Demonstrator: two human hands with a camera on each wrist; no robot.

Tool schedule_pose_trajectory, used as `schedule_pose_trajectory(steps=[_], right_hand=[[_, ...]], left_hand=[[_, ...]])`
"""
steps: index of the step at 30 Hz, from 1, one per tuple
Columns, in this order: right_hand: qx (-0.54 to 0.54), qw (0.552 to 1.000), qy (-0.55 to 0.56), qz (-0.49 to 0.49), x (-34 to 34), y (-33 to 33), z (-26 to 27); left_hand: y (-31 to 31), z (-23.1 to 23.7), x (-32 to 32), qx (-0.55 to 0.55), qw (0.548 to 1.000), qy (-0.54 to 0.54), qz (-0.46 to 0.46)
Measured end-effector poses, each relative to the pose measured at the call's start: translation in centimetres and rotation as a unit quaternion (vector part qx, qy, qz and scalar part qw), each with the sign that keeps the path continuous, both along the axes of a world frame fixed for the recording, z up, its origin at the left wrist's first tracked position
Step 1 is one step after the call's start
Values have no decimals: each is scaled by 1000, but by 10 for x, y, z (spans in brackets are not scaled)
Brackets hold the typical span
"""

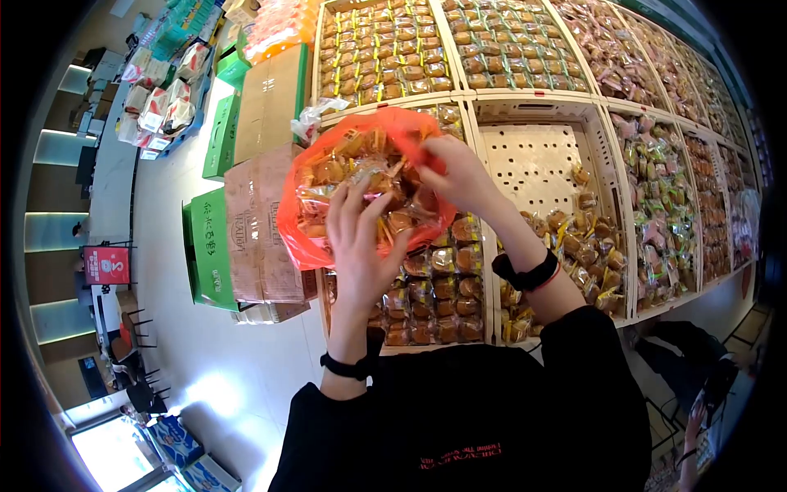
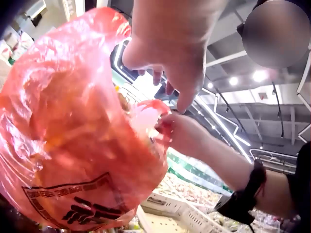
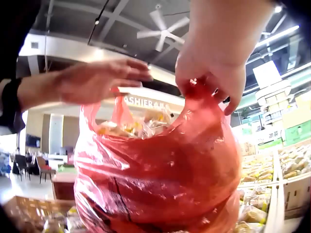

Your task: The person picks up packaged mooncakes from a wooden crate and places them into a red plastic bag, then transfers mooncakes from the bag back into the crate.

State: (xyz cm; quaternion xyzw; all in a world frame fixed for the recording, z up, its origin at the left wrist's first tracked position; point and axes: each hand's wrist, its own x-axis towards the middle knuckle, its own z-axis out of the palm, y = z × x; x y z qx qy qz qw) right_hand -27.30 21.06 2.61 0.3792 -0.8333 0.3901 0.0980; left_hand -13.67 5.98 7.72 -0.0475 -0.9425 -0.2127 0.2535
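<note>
A red plastic bag (image 1: 297,238) full of small wrapped cakes (image 1: 332,172) sits over a crate of packed cakes. My right hand (image 1: 463,176) grips the bag's far right edge; in the right wrist view, the same hand (image 3: 214,68) has the red film bunched between its fingers. Over the bag's mouth my left hand (image 1: 361,238) extends its fingers, spread above the cakes. The left wrist view has the left hand (image 2: 170,48) above the bag's opening with nothing in it, and the right hand (image 2: 187,136) pinching the bag's rim.
Right of the bag stands a part-filled crate (image 1: 537,168), its perforated floor showing, with loose wrapped cakes (image 1: 586,250) heaped at its near end. Crates of wrapped snacks (image 1: 516,49) run along the back and right. Cardboard boxes (image 1: 266,221) stand at the left. Another person (image 1: 697,369) is at the lower right.
</note>
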Motion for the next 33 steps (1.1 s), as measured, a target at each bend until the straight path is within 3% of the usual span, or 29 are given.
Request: schedule_pose_trajectory(steps=[1,3,4,6,8,11,12,15,17,18,20,21,23,26,28,30,31,33], right_hand=[[-123,981,-151,12,0,3,3],[-356,854,-374,57,-2,15,6],[-356,854,-376,49,0,22,9],[-460,783,-396,133,4,35,15],[-452,783,-410,119,8,41,6],[-374,859,-347,44,3,66,1],[-378,861,-341,1,-5,82,-9],[-168,933,-258,-185,-32,148,-47],[-10,948,-189,-255,-55,196,-102],[61,940,-206,-267,-64,221,-125],[246,879,-229,-339,-70,257,-164],[248,876,-232,-343,-65,267,-162],[341,793,-328,-384,-57,280,-161],[264,776,-408,-402,-53,289,-169],[312,780,-348,-417,-46,290,-190],[301,792,-393,-357,-38,299,-200],[322,772,-436,-333,-32,298,-191],[360,773,-458,-250,-23,299,-194]], left_hand=[[5,-7,-6,-5,999,-46,-1],[8,-21,-15,-23,992,-127,5],[7,-25,-18,-20,991,-132,-2],[7,-32,-23,-92,987,-134,19],[7,-32,-23,-87,985,-146,15],[5,-36,-24,-98,987,-124,5],[2,-39,-23,-98,988,-121,-1],[9,-32,-22,-76,986,-148,2],[10,-33,-24,-66,985,-158,-6],[9,-34,-24,-83,984,-157,-7],[10,-35,-24,-99,982,-159,-15],[11,-35,-24,-99,982,-160,-8],[12,-36,-25,-104,981,-162,4],[12,-38,-25,-105,980,-167,7],[11,-39,-25,-111,979,-172,5],[11,-40,-24,-115,978,-175,3],[11,-41,-24,-114,979,-171,4],[11,-41,-24,-112,980,-167,7]])
